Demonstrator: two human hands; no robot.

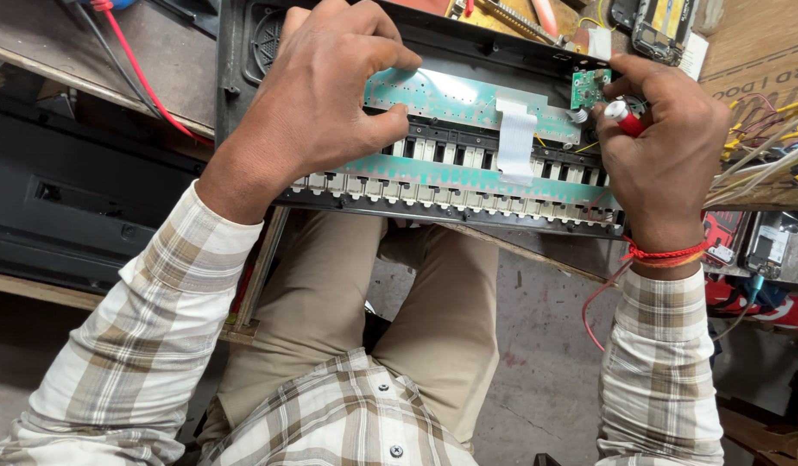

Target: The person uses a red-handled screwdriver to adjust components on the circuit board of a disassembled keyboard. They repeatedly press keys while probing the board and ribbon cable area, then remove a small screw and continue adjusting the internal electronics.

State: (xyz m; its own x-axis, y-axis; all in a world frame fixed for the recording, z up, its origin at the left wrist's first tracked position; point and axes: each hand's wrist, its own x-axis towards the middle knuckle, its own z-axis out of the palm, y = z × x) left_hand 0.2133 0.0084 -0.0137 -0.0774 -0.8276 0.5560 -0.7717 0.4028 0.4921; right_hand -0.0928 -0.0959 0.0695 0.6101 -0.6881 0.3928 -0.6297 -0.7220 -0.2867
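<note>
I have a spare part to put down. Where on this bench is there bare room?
Bare wood shows at top left, between the red wire and the black keyboard case. Top right is crowded with loose wires and boards.

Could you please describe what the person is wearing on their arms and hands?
Both arms wear long sleeves of beige, brown and white plaid fabric, cuffs at the wrists. The left hand is bare. The right hand is bare, with a red-and-orange thread band around its wrist.

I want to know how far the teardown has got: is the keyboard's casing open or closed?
Open: the green circuit boards and key undersides lie exposed under the left hand.
</note>
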